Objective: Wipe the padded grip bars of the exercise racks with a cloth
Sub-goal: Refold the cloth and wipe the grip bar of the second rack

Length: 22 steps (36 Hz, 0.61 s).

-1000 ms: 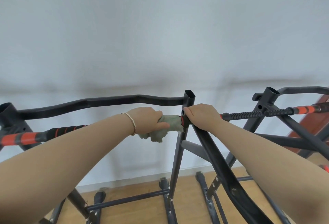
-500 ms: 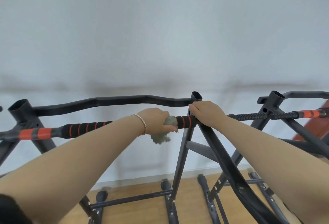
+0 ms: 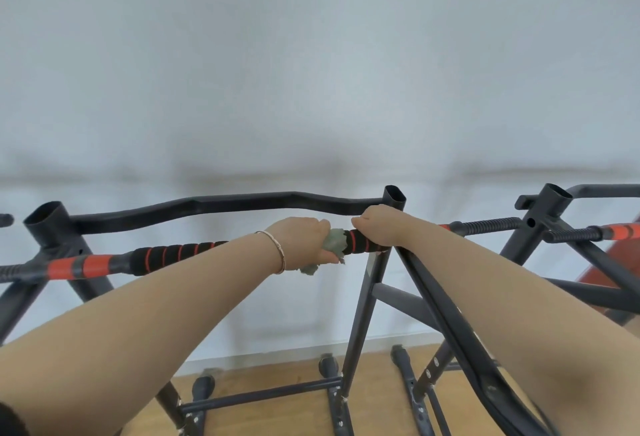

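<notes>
A padded grip bar (image 3: 180, 255), black foam with red rings and a red band, runs across the near black exercise rack (image 3: 214, 205). My left hand (image 3: 301, 240), with a thin bracelet on the wrist, is wrapped round this bar with a grey-green cloth (image 3: 334, 245) bunched under the fingers. My right hand (image 3: 375, 228) grips the same bar's right end, beside the rack's upright post (image 3: 394, 198). A short stretch of foam shows between the two hands. A second rack's grip bar (image 3: 620, 231) lies at the far right.
A white wall stands close behind the racks. The second black rack (image 3: 550, 203) adjoins on the right, with a reddish-brown object (image 3: 602, 276) behind it. Rack feet and crossbars (image 3: 263, 394) rest on the wooden floor below. A slanted black strut (image 3: 446, 318) passes under my right forearm.
My left hand has slid the cloth leftward along the bar, uncovering more ringed foam next to my right hand. The view has shifted slightly right and down.
</notes>
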{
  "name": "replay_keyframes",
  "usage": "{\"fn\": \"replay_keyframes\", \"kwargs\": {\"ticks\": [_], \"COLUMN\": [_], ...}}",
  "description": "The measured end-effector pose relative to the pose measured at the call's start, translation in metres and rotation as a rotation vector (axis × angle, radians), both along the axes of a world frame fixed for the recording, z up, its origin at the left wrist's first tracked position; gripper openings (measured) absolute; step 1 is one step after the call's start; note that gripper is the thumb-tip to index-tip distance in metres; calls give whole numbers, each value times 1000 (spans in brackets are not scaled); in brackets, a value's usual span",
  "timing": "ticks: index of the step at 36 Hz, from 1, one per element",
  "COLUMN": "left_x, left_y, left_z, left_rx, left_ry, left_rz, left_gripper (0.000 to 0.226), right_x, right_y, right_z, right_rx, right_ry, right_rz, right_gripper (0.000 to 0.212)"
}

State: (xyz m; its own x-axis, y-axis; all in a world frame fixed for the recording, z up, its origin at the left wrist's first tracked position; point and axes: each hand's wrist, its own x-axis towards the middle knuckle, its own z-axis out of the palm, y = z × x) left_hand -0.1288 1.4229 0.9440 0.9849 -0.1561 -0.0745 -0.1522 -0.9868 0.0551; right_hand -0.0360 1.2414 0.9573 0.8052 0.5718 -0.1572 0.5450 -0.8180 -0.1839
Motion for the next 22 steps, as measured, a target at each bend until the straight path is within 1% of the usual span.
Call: {"fn": "replay_keyframes", "kwargs": {"ticks": [1, 3, 5, 6, 7, 8, 9, 10, 12, 14, 16, 17, 19, 22], "left_x": [0, 3, 6, 8, 11, 13, 15, 17, 20, 23, 23, 23, 21, 13], "left_y": [1, 2, 2, 2, 3, 4, 4, 5, 5, 5, 5, 5, 3, 0], "left_z": [0, 3, 8, 10, 13, 15, 17, 19, 22, 22, 20, 18, 15, 10], "left_rx": [6, 37, 28, -10, -54, -90, -112, -121, -121, -104, -94, -90, -73, -23], "left_ry": [13, 35, 66, 98, 138, 181, 219, 250, 290, 294, 265, 244, 198, 84], "left_rz": [11, 14, 14, 21, 27, 31, 33, 38, 50, 44, 26, 17, 1, -26], "left_gripper": [48, 51, 56, 58, 59, 60, 61, 62, 64, 62, 57, 53, 46, 40], "right_x": [0, -5, -12, -14, -14, -15, -15, -16, -18, -19, -16, -14, -10, -1], "right_y": [-2, -9, -23, -31, -37, -41, -41, -38, -28, -18, -13, -11, -10, -8], "right_z": [-1, -6, -10, -9, -9, -10, -14, -17, -24, -28, -30, -29, -24, -14], "right_rx": [34, 63, 165, 149, 84, 3, -69, -107, -140, -103, -48, -34, -39, -95], "right_ry": [8, -66, -129, -160, -206, -248, -297, -373, -508, -562, -567, -544, -446, -230], "right_rz": [-18, 73, 232, 320, 381, 406, 407, 396, 354, 296, 268, 259, 257, 259], "right_gripper": [38, 43, 32, 27, 35, 51, 60, 60, 50, 37, 27, 26, 26, 21]}}
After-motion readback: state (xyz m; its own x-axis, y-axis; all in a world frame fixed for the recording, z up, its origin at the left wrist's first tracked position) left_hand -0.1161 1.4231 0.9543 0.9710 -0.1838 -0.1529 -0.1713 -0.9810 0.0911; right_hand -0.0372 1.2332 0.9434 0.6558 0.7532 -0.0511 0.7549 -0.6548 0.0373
